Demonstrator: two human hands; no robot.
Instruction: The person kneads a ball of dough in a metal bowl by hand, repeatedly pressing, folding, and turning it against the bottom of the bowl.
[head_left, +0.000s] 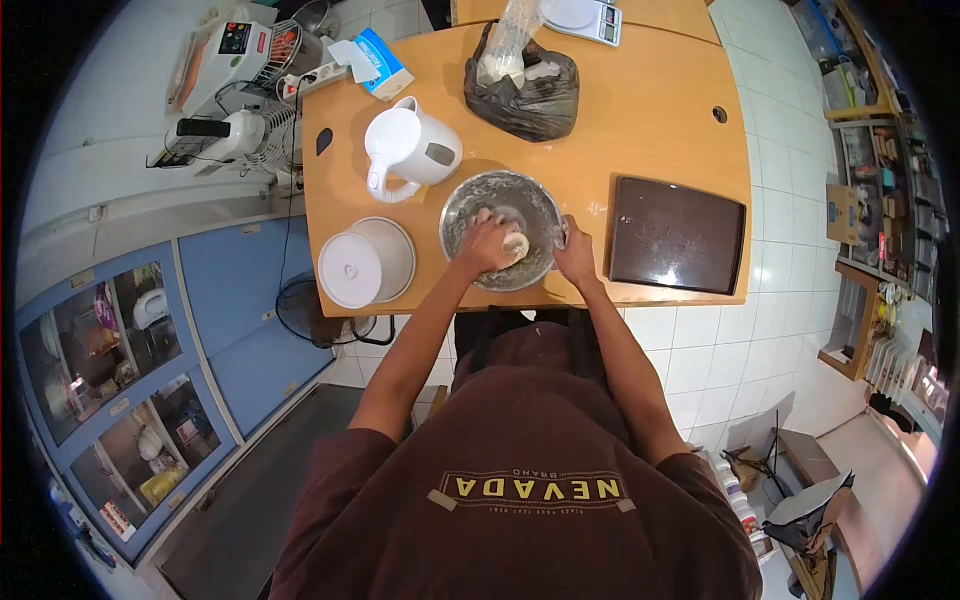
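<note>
A metal mixing bowl [462, 205] stands near the front edge of the wooden table, its inner wall smeared with flour or dough. Inside it, my left hand [485, 242] presses on a pale lump of dough [516, 248] with the fingers curled over it. Part of the dough is hidden beneath that hand. My right hand [575, 250] grips the bowl's right rim, thumb and fingers closed around the edge.
Left of the bowl are a white lidded tub [365, 262] and a white electric kettle [410, 148]. A dark baking tray [678, 235] lies to the right. Behind sit a black plastic bag [535, 105], a blue-and-white box [383, 65] and a kitchen scale [585, 18].
</note>
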